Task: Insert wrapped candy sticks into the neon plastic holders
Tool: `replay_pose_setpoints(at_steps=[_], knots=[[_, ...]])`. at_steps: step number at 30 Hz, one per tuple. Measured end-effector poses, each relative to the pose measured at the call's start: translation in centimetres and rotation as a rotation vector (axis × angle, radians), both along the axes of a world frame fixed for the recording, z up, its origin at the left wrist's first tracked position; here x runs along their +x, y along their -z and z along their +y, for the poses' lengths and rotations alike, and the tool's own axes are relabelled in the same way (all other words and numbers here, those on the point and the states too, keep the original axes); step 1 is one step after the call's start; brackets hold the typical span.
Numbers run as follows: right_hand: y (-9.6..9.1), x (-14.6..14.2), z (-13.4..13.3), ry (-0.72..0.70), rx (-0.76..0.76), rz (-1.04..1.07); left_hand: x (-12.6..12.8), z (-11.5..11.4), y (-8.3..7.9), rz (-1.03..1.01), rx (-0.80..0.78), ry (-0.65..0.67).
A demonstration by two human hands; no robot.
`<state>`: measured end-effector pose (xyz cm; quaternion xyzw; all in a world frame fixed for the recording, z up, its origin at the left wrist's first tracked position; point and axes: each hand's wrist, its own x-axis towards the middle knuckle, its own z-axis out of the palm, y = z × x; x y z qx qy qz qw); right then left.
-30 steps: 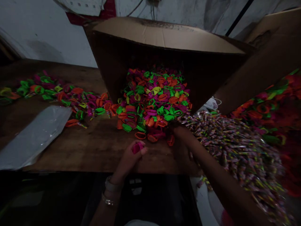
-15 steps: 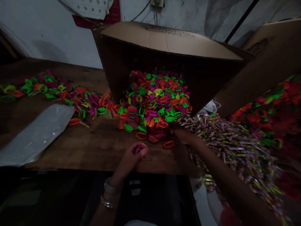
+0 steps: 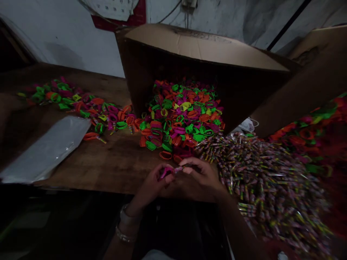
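Note:
My left hand (image 3: 155, 182) is closed around a magenta plastic toy watch (image 3: 166, 172) just above the table's front part. In my right hand (image 3: 202, 175), thumb and fingers pinch a thin wrapped candy stick (image 3: 179, 168), its left end touching or very near the watch. Beyond both hands, a heap of toy watches (image 3: 187, 115) in orange, green, magenta and yellow spills from a cardboard box lying on its side. To the right of my right hand spreads a large pile of wrapped candy sticks (image 3: 260, 173).
The cardboard box (image 3: 206, 47) leans open toward me. A line of watches with sticks (image 3: 89, 106) runs left across the wooden table (image 3: 116, 166). Clear plastic bags (image 3: 48, 151) lie at left. Another person's blurred arm (image 3: 8, 112) shows at the left edge. More watches (image 3: 306, 137) lie far right.
My right hand has come from the edge of the candy pile to my left hand, bringing a candy stick to the magenta watch. A blurred arm has appeared at the left edge.

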<state>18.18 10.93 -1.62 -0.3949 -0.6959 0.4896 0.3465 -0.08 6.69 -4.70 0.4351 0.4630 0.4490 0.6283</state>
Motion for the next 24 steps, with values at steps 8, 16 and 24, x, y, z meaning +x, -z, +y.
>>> replay_pose_setpoints(at_steps=[8,16,24], knots=[[1.3,0.0,0.0,0.014,-0.09,0.07,-0.2,-0.1,-0.6,-0.008,-0.016,-0.032],[1.1,0.1,-0.5,0.025,-0.092,0.127,-0.1,-0.2,-0.1,-0.009,-0.022,-0.004],[2.2,0.1,-0.4,0.001,0.27,0.061,0.5,0.2,0.9,-0.011,-0.07,-0.053]])
